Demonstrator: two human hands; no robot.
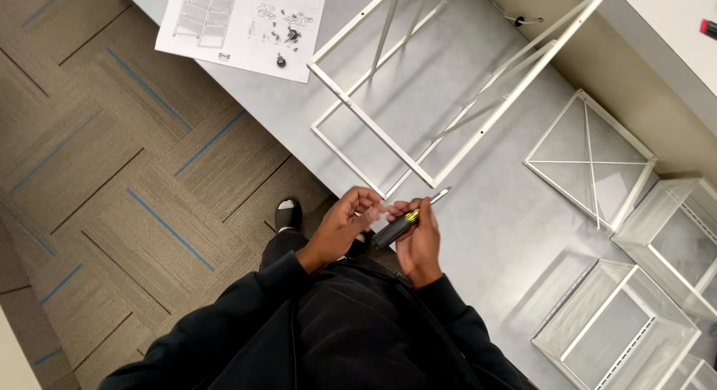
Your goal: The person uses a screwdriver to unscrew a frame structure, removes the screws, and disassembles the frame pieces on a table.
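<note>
The scene is evenly lit from overhead. Soft shadows are cast on the grey mat (478,233) beside the wire baskets (616,326). The hands are slightly blurred.

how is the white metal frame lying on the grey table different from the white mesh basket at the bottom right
The white metal frame is an open skeleton of thin bars, so the grey table shows through it; the white mesh basket has see-through mesh walls that form a box. The frame is larger and lies flat near the paper instruction sheet; the basket sits by the table's near edge. Both are white and rest on the table.
</note>
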